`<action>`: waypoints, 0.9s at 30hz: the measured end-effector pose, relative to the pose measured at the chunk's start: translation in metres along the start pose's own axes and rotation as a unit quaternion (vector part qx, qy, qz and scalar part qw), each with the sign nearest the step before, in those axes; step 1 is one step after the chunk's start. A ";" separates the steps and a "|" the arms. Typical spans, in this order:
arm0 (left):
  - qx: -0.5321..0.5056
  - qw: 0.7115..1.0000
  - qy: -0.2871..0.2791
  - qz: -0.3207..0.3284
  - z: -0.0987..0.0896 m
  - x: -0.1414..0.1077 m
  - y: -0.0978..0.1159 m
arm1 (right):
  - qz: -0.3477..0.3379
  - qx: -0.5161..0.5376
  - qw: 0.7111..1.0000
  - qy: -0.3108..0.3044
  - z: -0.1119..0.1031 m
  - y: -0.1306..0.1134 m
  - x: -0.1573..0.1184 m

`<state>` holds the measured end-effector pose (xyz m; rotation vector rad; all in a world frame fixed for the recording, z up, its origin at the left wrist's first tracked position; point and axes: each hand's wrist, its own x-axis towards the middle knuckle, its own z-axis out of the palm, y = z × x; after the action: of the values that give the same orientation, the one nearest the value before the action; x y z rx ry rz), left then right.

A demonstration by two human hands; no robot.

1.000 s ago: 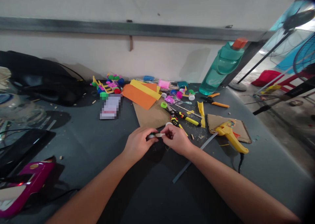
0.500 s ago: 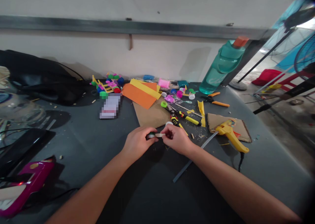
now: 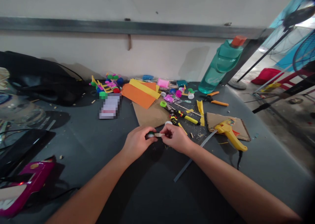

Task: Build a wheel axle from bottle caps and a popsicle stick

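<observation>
My left hand (image 3: 137, 141) is closed, its thumb and fingers pinching a small round bottle cap (image 3: 150, 135), green and whitish, partly hidden. From the right, my right hand (image 3: 176, 138) grips a short pale wooden stick (image 3: 158, 135). The stick's left end meets the cap; whether the two are joined I cannot tell. Just behind my right fingers lies a white round cap (image 3: 168, 122). Pliers with black and yellow handles (image 3: 175, 119) and a yellow-black cutter (image 3: 189, 118) rest beyond that hand.
A yellow glue gun (image 3: 228, 130) lies on cardboard (image 3: 242, 125) at right, a clear glue stick (image 3: 183, 170) by my right forearm. Orange paper (image 3: 140, 97), a phone (image 3: 109, 106) and colourful caps (image 3: 112, 86) are farther back. A teal bottle (image 3: 219, 66) stands at back right.
Both hands hold almost the same pose, with the stick still against the cap. The view has shifted very slightly.
</observation>
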<state>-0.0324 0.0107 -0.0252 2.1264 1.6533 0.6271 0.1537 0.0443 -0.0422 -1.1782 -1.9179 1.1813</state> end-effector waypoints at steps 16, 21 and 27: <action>-0.003 1.000 0.009 0.025 0.004 0.000 -0.002 | 0.004 0.007 1.000 0.001 0.001 0.001 0.001; 0.000 0.999 0.017 0.028 0.004 0.000 -0.002 | 0.005 0.013 1.000 0.002 0.002 0.000 0.001; -0.002 0.999 0.030 0.022 0.006 -0.001 -0.001 | 0.007 0.011 1.000 0.004 0.001 -0.001 0.001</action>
<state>-0.0297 0.0100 -0.0307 2.1655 1.6388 0.7123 0.1522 0.0443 -0.0422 -1.1858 -1.8877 1.2010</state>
